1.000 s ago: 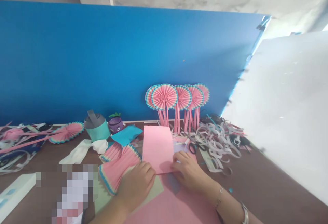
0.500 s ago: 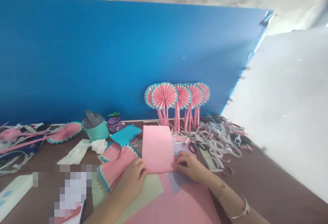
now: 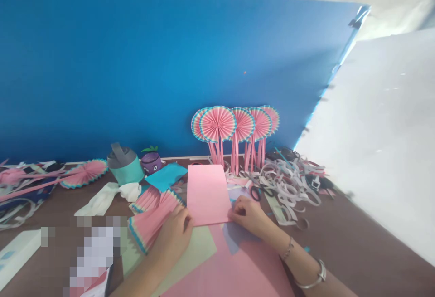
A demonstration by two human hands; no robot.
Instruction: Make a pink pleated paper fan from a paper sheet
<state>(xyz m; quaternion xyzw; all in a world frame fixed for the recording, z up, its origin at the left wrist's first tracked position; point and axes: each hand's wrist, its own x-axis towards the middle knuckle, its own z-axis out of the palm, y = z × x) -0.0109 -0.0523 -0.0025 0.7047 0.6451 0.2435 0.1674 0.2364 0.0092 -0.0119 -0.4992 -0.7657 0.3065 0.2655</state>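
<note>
A pink sheet of paper (image 3: 207, 193), which looks folded, lies in front of me with its lower edge towards me. My left hand (image 3: 177, 230) is closed at its lower left corner, fingers curled over the edge. At the lower right corner, my right hand (image 3: 247, 213) pinches the paper between thumb and fingers. Pleated pink paper (image 3: 152, 224) with blue and cream edges lies beside my left hand. Under my hands are a pale green sheet (image 3: 190, 256) and a larger pink sheet (image 3: 234, 272).
Several round pink paper fans (image 3: 218, 124) stand against the blue panel (image 3: 136, 61). Curled white strips (image 3: 288, 188) and black scissors (image 3: 255, 192) lie right. A teal cup (image 3: 126, 167), a purple pot (image 3: 151, 163), a blue sheet (image 3: 166, 177) and crumpled tissue (image 3: 102, 199) are left.
The view has shifted slightly, so the scene sits a little higher. Both hands stay at the lower corners of the pink paper, which lies a bit flatter along its lower edge.
</note>
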